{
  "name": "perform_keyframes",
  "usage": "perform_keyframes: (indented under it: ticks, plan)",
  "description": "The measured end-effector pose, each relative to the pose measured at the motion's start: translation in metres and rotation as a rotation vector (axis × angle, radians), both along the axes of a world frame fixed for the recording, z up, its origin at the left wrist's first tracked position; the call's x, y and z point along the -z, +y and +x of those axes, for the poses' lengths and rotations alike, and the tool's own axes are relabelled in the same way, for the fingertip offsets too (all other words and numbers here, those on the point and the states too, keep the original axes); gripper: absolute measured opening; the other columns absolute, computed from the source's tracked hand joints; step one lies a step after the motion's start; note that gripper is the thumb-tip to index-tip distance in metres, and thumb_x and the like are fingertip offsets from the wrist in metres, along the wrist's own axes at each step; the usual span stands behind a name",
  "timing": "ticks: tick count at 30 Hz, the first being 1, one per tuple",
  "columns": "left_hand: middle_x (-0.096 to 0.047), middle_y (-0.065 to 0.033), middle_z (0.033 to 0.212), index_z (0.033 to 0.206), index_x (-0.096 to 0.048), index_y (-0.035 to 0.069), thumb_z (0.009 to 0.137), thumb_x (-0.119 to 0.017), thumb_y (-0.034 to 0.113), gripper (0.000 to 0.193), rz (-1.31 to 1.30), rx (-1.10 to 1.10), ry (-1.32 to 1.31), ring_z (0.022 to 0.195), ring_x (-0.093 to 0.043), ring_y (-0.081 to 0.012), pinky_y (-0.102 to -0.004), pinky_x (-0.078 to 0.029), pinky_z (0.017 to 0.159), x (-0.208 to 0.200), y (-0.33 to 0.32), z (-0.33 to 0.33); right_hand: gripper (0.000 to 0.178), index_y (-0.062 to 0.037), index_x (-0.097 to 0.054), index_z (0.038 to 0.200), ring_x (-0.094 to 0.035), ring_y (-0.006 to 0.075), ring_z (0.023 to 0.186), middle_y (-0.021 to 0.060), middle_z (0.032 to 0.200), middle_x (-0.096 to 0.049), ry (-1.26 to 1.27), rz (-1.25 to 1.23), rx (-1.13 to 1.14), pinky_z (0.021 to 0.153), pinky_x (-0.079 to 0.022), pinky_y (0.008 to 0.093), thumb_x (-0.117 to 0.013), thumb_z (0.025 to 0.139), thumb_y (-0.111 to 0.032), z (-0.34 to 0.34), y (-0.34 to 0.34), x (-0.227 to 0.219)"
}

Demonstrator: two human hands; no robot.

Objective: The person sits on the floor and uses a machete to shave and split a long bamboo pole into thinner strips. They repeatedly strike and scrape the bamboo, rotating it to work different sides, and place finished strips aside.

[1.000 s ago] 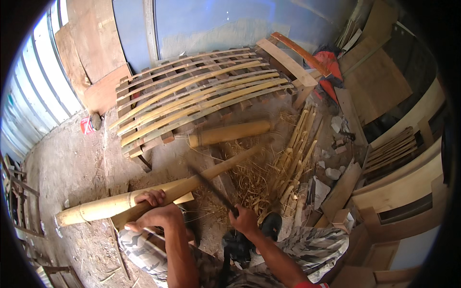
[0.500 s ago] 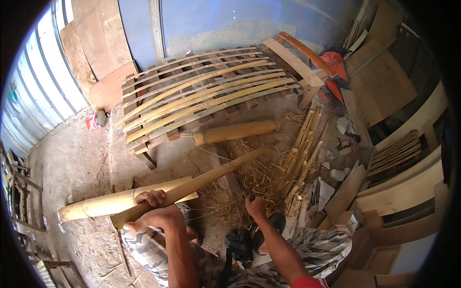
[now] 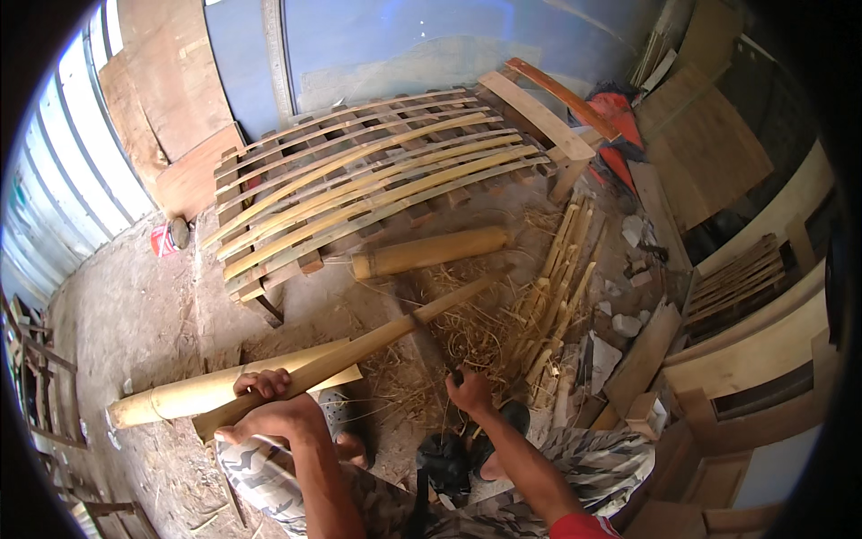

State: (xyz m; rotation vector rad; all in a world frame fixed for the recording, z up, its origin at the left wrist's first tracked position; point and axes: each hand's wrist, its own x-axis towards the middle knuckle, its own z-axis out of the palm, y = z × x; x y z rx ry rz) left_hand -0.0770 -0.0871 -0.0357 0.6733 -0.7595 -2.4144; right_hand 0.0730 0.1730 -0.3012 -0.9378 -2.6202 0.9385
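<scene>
My left hand (image 3: 278, 409) is wrapped round the near end of a long split bamboo piece (image 3: 386, 340), which slants away to the far right across my leg. In my right hand (image 3: 470, 393) is the dark handle of a machete (image 3: 429, 341); its blade, smeared by motion, reaches up and left to the bamboo piece about midway along. A thick pale bamboo length (image 3: 193, 393) lies behind the piece, partly covered by it and my left hand. Curly bamboo shavings (image 3: 467, 334) are strewn on the floor beyond my right hand.
A shorter bamboo section (image 3: 431, 251) lies ahead, before a low slatted rack (image 3: 359, 184) with long bamboo strips. Split bamboo lengths (image 3: 557, 287) are heaped at the right, near rubble and boards. My sandalled feet and a black bag (image 3: 443, 463) are below.
The machete blade has come into clear view and swung up against the bamboo piece. My right hand has shifted slightly; my left hand keeps its grip. The whole view has moved a little.
</scene>
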Motion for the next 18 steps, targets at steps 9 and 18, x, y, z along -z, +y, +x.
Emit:
perform_keyframes:
  ticks: [9, 18]
  plan:
    - [-0.030, -0.0006, 0.053, 0.070, -0.043, 0.009, 0.082, -0.004, 0.088, 0.088, -0.002, -0.103, -0.082, 0.045, -0.030, -0.0147, -0.0277, -0.029, 0.044, 0.009, -0.009, -0.016, 0.057, 0.0052, -0.057, 0.128, -0.051, 0.0244, 0.047, 0.0124, 0.055, -0.052, -0.219, 0.016, -0.191, 0.049, -0.046, 0.0446, -0.056, 0.095, -0.041, -0.009, 0.039, 0.000]
    - [-0.036, -0.0044, 0.056, 0.076, -0.048, 0.005, 0.091, -0.004, 0.076, 0.086, -0.103, -0.181, -0.279, 0.052, -0.032, -0.0185, -0.0312, -0.036, 0.050, 0.022, -0.019, -0.031, 0.034, -0.0003, -0.064, 0.087, -0.046, 0.0226, 0.044, 0.0085, 0.050, -0.045, -0.132, -0.043, -0.077, 0.045, -0.040, 0.0431, -0.061, 0.094, -0.034, -0.018, 0.071, 0.033]
